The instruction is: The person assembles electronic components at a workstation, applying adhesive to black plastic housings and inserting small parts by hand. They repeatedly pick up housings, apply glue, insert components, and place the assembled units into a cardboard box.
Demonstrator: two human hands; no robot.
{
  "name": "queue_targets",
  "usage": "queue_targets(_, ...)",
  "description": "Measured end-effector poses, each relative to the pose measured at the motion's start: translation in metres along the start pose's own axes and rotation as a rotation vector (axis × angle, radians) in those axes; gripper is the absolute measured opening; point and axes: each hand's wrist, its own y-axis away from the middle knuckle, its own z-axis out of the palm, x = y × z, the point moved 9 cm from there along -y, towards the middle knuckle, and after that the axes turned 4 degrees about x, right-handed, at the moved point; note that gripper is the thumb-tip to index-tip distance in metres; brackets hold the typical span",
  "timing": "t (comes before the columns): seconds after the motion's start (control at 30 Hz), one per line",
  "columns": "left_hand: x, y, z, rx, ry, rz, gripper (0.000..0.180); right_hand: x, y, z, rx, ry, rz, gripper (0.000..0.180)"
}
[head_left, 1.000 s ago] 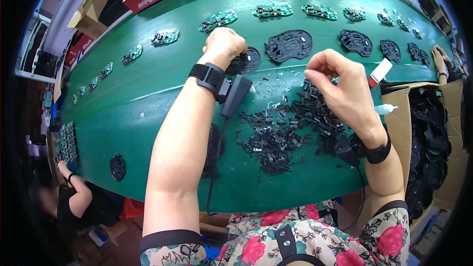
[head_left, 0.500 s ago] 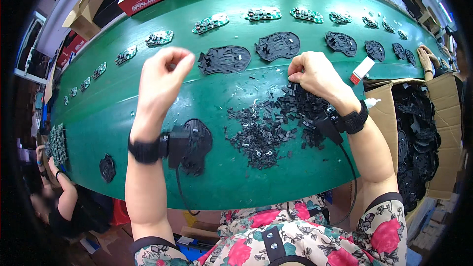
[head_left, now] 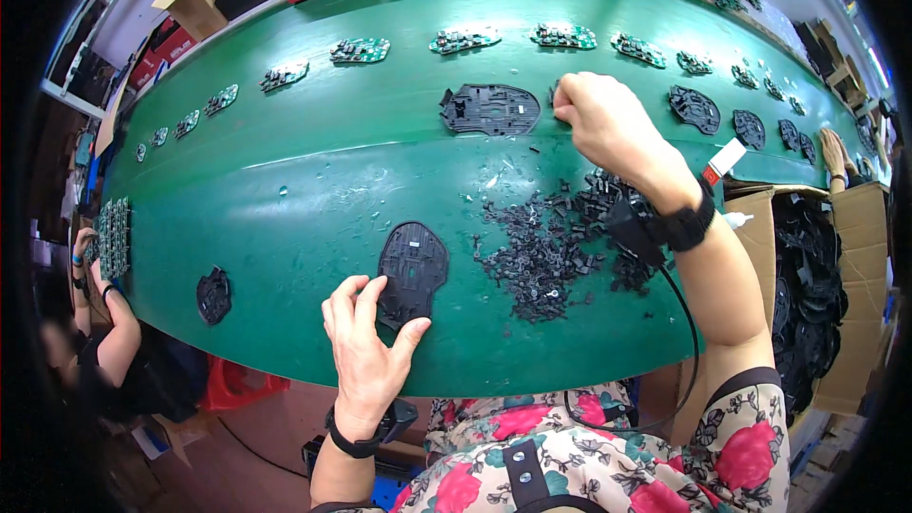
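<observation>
My left hand is at the near edge of the bench, its thumb and fingers spread around the lower left end of a black plastic shell. Its fingertips touch or nearly touch the rim. Farther off, my right hand is closed, fingertips pinched downward; what they hold, if anything, is hidden. A dark edge shows beside those fingers, and the hand covers the area around it. Just left of it, another black shell lies flat. Below it spreads a pile of small black plastic parts.
Green circuit boards form a curved row across the green bench. More shells lie to the right. An open carton of black parts stands at the right edge. Co-workers' hands show at far left and far right.
My left hand has come down toward me and opened beside the near shell. My right hand has moved from the small parts up to the row of shells. The view has shifted.
</observation>
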Motion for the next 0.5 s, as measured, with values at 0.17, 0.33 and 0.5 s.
queue_targets(0.17,0.016,0.001,0.002,0.0,-0.061,0.037,0.071,-0.001,-0.012,0.03,-0.233,0.024,0.037,0.006)
queue_targets(0.33,0.011,0.002,0.006,0.041,-0.098,0.04,0.063,-0.014,0.01,0.045,-0.535,0.062,0.036,0.006)
queue_targets(0.5,-0.003,0.0,-0.007,0.1,-0.016,0.032,0.042,-0.022,0.017,0.035,-0.474,-0.084,-0.037,0.006)
